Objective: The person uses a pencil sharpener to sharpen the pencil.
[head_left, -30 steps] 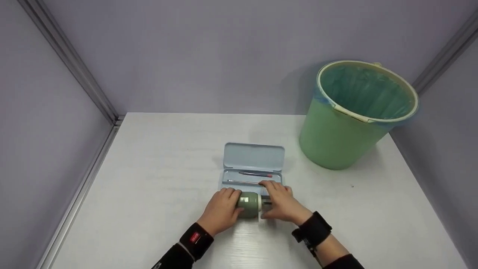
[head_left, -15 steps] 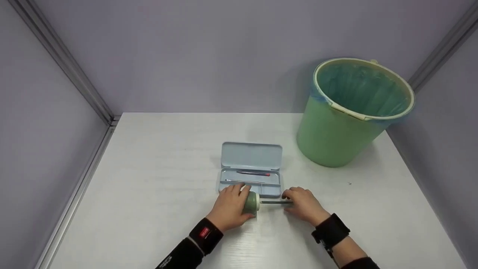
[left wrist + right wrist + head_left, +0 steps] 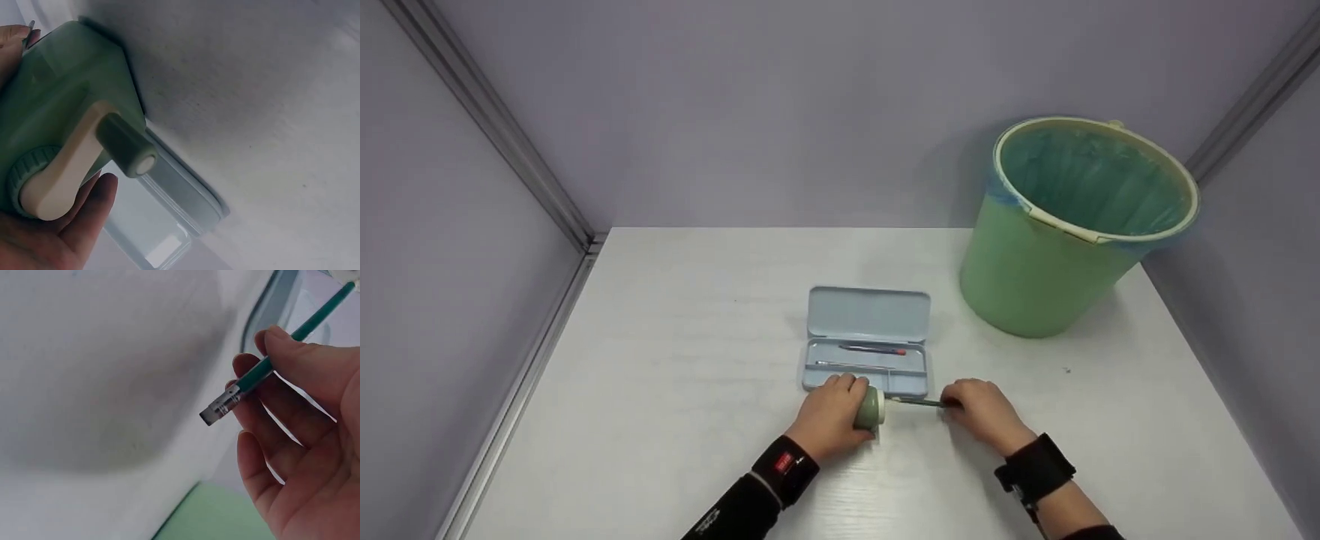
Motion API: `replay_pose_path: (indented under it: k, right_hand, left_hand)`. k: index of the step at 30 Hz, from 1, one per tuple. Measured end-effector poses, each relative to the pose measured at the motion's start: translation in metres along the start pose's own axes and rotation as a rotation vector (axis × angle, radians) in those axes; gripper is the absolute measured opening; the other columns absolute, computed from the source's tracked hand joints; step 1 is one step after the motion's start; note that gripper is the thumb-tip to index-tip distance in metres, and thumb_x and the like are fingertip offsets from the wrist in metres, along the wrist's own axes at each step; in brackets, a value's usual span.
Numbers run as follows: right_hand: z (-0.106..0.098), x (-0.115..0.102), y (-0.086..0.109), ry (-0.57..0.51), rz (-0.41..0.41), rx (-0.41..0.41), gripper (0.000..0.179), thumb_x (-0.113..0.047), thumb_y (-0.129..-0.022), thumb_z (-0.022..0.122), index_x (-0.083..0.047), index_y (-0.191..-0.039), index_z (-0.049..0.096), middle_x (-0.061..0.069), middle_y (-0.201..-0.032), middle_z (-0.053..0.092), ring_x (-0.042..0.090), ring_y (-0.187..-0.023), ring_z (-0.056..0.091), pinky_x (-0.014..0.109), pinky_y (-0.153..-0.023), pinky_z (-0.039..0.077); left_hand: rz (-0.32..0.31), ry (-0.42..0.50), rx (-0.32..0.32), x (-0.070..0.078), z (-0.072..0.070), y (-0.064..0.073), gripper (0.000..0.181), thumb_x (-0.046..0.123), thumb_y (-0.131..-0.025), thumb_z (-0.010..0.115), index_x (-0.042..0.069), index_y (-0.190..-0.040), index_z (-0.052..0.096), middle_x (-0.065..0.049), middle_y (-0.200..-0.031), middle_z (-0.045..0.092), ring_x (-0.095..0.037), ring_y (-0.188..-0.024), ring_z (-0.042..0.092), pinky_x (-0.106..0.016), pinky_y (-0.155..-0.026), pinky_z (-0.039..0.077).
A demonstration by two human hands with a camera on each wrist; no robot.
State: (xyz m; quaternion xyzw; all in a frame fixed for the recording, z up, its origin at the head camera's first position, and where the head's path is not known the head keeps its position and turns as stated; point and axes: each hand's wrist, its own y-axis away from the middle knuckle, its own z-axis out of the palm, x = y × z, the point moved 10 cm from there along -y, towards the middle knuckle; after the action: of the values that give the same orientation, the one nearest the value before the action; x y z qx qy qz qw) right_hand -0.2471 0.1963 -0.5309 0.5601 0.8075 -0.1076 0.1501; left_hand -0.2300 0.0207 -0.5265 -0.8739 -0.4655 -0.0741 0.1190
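My left hand (image 3: 829,416) grips a green crank pencil sharpener (image 3: 868,409) lying at the front of the table, its white-rimmed front facing right. In the left wrist view, the sharpener's cream crank arm (image 3: 67,163) with a dark green knob (image 3: 126,146) sticks out near my fingers. Between thumb and fingers, my right hand (image 3: 981,411) pinches a green pencil (image 3: 261,374) close to its eraser end. The pencil's other end points left, right at the sharpener's front. Just behind both hands is a light blue pencil case (image 3: 868,313), lid raised.
Inside the case are a dark pen with a red end (image 3: 874,349) and a thin, light-coloured stick (image 3: 851,365). A large green bin (image 3: 1027,277) with a liner stands at the back right. Walls border the white table (image 3: 675,337) at the back and sides.
My right hand has moved right, away from the sharpener's front, drawing the pencil with it; the pencil now slants slightly. My left hand has shifted a little to the right on the sharpener.
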Motion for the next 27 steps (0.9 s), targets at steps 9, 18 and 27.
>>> replay_pose_path:
  k: [9,18,27]
  right_hand:
    - [-0.040,-0.014,-0.011,-0.107,-0.002,0.096,0.011,-0.001,-0.086,0.071,-0.005,-0.094,0.076,0.006,-0.084,0.071,0.022,-0.085,0.068,0.040,-0.078,0.055]
    - [-0.055,-0.038,-0.022,-0.116,-0.081,0.173,0.017,0.001,-0.089,0.066,-0.002,-0.103,0.074,0.009,-0.088,0.071,0.025,-0.083,0.067,0.041,-0.075,0.054]
    - [-0.043,-0.054,-0.052,-0.162,-0.079,0.146,0.014,-0.003,-0.091,0.066,-0.005,-0.105,0.068,0.013,-0.093,0.072,0.029,-0.087,0.068,0.044,-0.077,0.055]
  left_hand:
    - [-0.027,0.034,0.008,-0.004,0.000,0.001,0.066,0.043,-0.070,0.086,0.009,-0.119,0.058,-0.005,-0.105,0.064,-0.020,-0.093,0.060,-0.034,-0.075,0.054]
    - [-0.035,0.055,0.010,-0.002,0.000,-0.001,0.063,0.041,-0.071,0.085,0.009,-0.118,0.058,-0.006,-0.105,0.065,-0.020,-0.091,0.059,-0.032,-0.075,0.052]
    - [-0.045,0.075,-0.002,-0.003,0.000,0.000,0.066,0.041,-0.070,0.086,0.010,-0.120,0.058,-0.005,-0.107,0.064,-0.020,-0.093,0.058,-0.034,-0.077,0.052]
